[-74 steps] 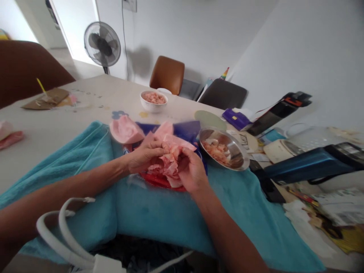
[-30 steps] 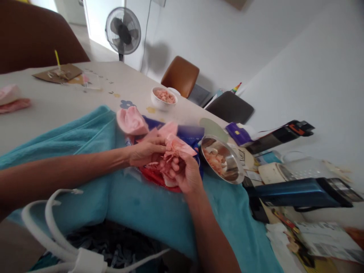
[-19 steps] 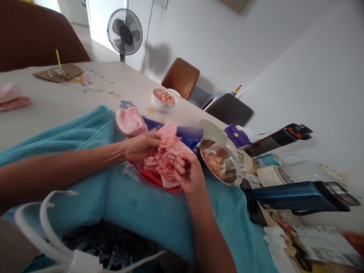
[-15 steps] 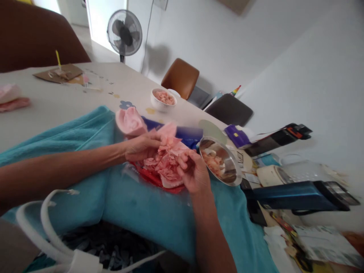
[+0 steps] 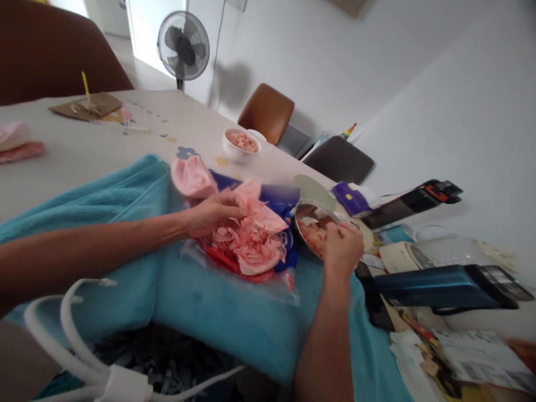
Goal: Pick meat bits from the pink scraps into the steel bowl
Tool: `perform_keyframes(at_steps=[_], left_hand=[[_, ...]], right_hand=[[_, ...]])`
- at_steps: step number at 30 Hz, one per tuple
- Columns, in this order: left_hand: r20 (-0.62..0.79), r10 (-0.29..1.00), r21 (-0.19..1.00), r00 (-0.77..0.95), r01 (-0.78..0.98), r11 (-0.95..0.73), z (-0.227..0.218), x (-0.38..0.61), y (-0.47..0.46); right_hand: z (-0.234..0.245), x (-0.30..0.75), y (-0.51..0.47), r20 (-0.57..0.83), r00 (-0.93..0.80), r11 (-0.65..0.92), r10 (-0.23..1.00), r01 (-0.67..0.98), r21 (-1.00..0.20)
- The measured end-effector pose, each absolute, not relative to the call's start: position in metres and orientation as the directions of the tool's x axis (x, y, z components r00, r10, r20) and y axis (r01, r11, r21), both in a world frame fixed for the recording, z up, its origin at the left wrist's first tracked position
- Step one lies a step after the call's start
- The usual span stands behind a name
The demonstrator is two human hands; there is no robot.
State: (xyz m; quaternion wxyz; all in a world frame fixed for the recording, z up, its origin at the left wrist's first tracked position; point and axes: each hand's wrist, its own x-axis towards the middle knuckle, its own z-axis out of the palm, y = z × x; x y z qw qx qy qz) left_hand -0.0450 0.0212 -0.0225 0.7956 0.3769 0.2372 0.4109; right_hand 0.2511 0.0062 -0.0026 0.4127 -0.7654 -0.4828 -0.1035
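Note:
Pink, layered pomelo peel and torn membranes (image 5: 255, 248) lie heaped on a red and blue plastic bag (image 5: 292, 254) over the teal towel. My left hand (image 5: 215, 215) is closed on a piece of the pink pomelo membrane at the heap's upper left. A curved pink rind (image 5: 192, 177) lies just beyond that hand. My right hand (image 5: 344, 245) is over the right side of the steel bowl (image 5: 299, 209), its fingers pinched together; whatever they hold is hidden. Peeled pomelo pulp (image 5: 312, 234) and paler scraps lie in the bowl.
A white bowl of pink pulp (image 5: 242, 143) stands farther back on the table. Brown cardboard with scraps (image 5: 90, 107) and more pink rind (image 5: 19, 144) are at left. To the right are a blue bottle (image 5: 422, 287), a black bottle (image 5: 408, 206) and papers (image 5: 473, 357).
My right hand has left the pink heap and moved right, over the steel bowl. My left hand stays at the heap, where more of the membranes and bag now show.

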Motion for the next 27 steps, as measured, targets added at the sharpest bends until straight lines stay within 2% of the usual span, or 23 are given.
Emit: perform_keyframes(at_steps=[3,6,9,11,14,18,23,27], left_hand=[[-0.049,0.865,0.822,0.500,-0.472,0.319,-0.024,-0.043,0.021],[-0.018,0.882,0.841,0.471,-0.470,0.269,-0.026,-0.041,0.020],[-0.021,0.892,0.848,0.451,-0.465,0.255,-0.028,-0.040,0.019],[-0.014,0.899,0.851,0.438,-0.466,0.241,-0.029,-0.040,0.019],[0.044,0.897,0.874,0.439,-0.452,0.179,-0.029,-0.039,0.017],[0.117,0.867,0.901,0.483,-0.420,0.112,-0.025,-0.037,0.015],[0.149,0.861,0.919,0.486,-0.389,0.061,-0.023,-0.037,0.014],[0.148,0.857,0.924,0.494,-0.377,0.058,-0.024,-0.037,0.014]], right_hand=[[0.001,0.245,0.004,0.628,0.493,-0.149,0.602,0.842,-0.519],[0.004,0.219,-0.005,0.655,0.474,0.033,0.588,0.795,-0.605],[0.002,0.178,-0.020,0.445,0.328,0.189,0.833,0.587,-0.787],[-0.001,0.152,-0.030,0.351,0.150,0.223,0.924,0.535,-0.815],[-0.006,0.127,-0.038,0.272,0.041,0.218,0.961,0.492,-0.843],[-0.012,0.124,-0.037,0.237,0.025,0.188,0.971,0.528,-0.828],[-0.013,0.131,-0.032,0.136,-0.035,0.139,0.990,0.349,-0.927],[-0.013,0.128,-0.033,0.179,-0.003,0.168,0.984,0.364,-0.916]])
